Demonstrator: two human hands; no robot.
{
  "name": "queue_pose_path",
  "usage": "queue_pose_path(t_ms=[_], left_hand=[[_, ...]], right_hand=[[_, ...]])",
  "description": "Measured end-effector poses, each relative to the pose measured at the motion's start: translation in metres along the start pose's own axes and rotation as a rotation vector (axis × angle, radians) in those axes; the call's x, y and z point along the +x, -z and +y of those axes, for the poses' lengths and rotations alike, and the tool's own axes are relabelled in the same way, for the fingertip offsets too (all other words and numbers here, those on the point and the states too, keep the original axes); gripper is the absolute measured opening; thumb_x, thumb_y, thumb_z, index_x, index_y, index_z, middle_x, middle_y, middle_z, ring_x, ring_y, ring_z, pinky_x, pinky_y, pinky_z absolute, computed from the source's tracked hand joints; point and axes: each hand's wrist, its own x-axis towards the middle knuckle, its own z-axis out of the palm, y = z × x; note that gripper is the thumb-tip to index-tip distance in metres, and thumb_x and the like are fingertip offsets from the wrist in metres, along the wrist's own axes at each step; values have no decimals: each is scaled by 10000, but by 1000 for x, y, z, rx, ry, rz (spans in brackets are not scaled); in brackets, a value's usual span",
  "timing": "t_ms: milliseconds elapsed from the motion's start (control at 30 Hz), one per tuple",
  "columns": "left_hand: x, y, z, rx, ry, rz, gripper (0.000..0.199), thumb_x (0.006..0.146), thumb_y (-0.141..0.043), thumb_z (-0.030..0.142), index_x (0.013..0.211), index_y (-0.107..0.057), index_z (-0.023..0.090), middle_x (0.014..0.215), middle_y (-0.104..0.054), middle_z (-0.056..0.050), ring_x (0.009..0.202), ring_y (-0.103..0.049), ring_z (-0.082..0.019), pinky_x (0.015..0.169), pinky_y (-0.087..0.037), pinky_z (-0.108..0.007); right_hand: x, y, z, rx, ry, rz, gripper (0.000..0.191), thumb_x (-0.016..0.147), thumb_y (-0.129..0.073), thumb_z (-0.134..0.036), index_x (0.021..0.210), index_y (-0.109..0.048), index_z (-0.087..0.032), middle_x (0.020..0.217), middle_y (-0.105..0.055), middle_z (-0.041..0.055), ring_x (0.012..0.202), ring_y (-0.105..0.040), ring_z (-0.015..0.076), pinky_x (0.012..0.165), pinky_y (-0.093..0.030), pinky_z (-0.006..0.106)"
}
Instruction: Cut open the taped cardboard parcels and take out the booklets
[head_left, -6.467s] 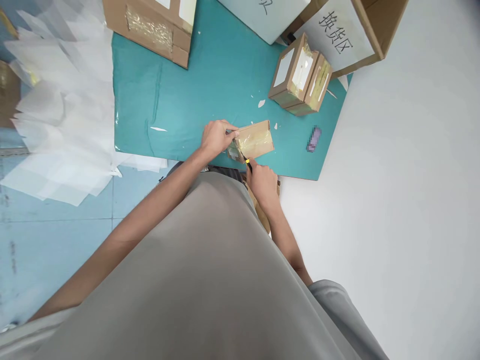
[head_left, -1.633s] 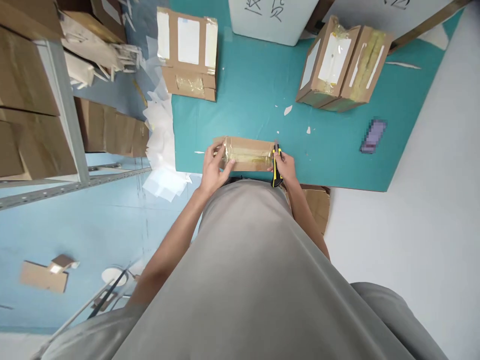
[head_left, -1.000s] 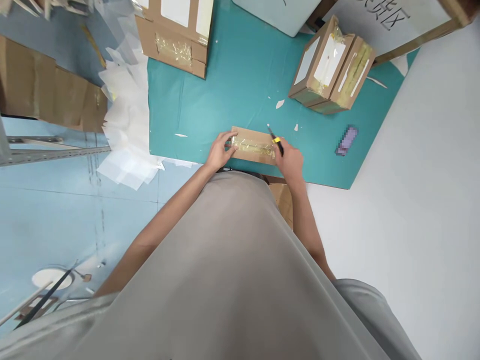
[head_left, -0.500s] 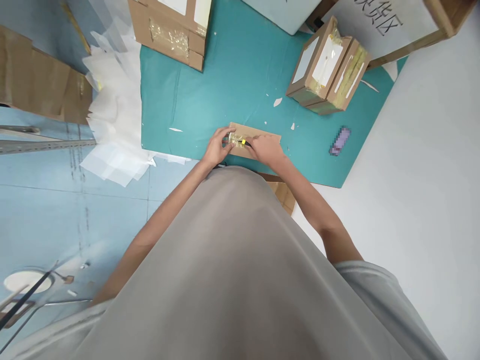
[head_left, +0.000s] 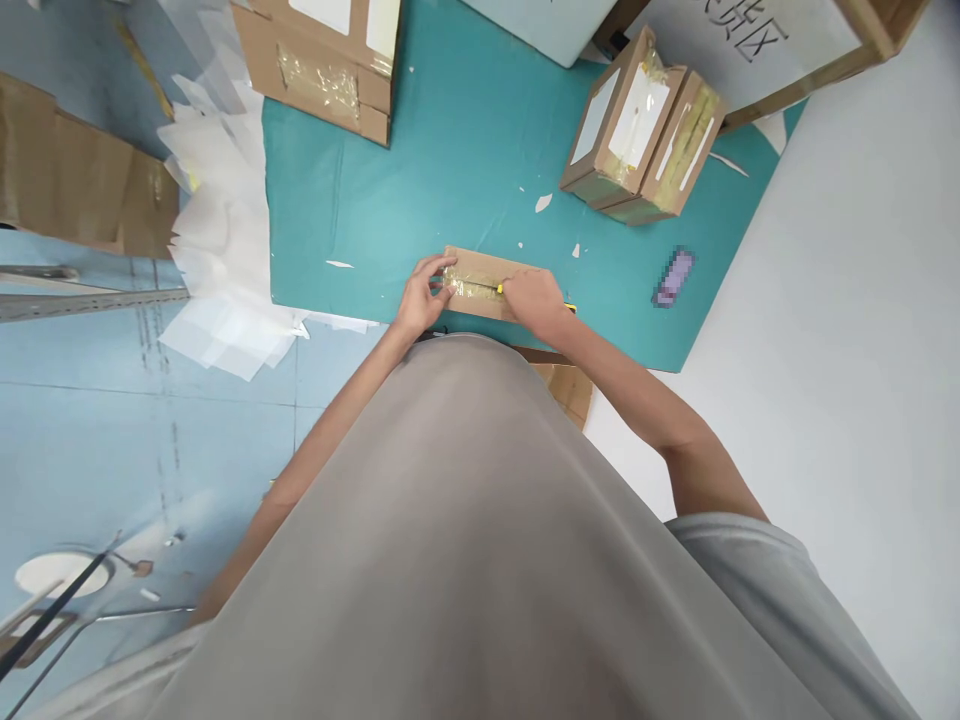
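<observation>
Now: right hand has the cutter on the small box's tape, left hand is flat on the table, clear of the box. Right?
Not quite: the left hand isn't clear of the small box; the head view shows its fingers at the box's left end. The right hand does have the cutter on the tape.

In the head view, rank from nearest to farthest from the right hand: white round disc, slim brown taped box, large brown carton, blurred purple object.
1. Slim box, under the right hand.
2. Purple object, right.
3. Large carton, upper left.
4. White disc, lower left.
</observation>
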Motion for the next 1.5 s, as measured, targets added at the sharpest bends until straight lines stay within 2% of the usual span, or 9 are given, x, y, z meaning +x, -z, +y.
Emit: queue_pose_path(t_ms=[300,500,633,767,933,1033,1167,1300,1500], left_hand=[[1,1,-2,-28,52,11,503,898,-723,415,1371,-678,252,1537,-567,-126,1275,-654,-280,1073,-578,-446],[-4,26,-24,-103,136,112,610,852,-746,492,1404,-641,256,1518,-620,-138,1323,-653,-325,1096,-573,-534],[-6,39,-34,-120,180,148,645,837,-746,517,1411,-638,245,1512,-631,-150,1370,-632,-349,1148,-528,-588],[-6,48,-34,-108,200,147,637,823,-767,521,1386,-661,240,1511,-628,-147,1360,-642,-354,1151,-530,-575],[-7,51,8,250,15,164,569,896,-740,458,1423,-643,265,1605,-514,-151,1503,-497,-371,1201,-481,-578],[-1,37,52,426,-201,0,707,923,-726,401,1579,-494,279,1682,-434,-145,1586,-378,-373,1302,-332,-614],[21,11,88,605,-319,-331,828,876,-710,240,1649,-412,252,1699,-427,-146,1585,-376,-395,1305,-326,-613],[36,-5,90,842,-285,-485,693,838,-635,89,1521,-587,200,1545,-579,-210,1464,-520,-430,1202,-430,-623],[40,-19,83,991,-295,-480,561,927,-444,40,1460,-618,61,1395,-640,-330,1394,-573,-472,1108,-470,-658]], right_hand=[[-82,-28,85,55,-238,26,302,1060,-551,-292,1171,-796,-154,1032,-794,226,991,-744,388,881,-483,480],[-97,-56,113,765,-163,372,476,1019,-572,-662,1196,-785,-276,942,-791,60,791,-718,253,775,-544,381],[-71,-99,91,1287,-308,581,541,888,-683,-756,1066,-736,-248,880,-738,18,628,-655,165,676,-559,333],[-41,-123,43,1530,-430,551,560,777,-786,-733,1030,-702,-240,830,-691,-14,618,-658,152,631,-557,304],[-27,-119,8,1579,-435,588,505,775,-806,-665,1004,-664,-237,813,-667,-19,640,-670,156,640,-575,293],[-22,-113,2,1539,-473,562,465,787,-802,-639,969,-626,-249,788,-644,-26,675,-682,163,637,-575,273],[-9,-112,-8,1529,-492,509,412,795,-788,-593,923,-589,-256,760,-635,-37,665,-682,162,628,-569,264],[4,-121,-16,1605,-503,493,392,788,-807,-557,894,-596,-243,756,-652,-44,614,-673,148,591,-546,256],[6,-146,-14,1680,-557,496,354,857,-789,-529,898,-613,-224,691,-634,-65,547,-670,130,526,-489,226]])
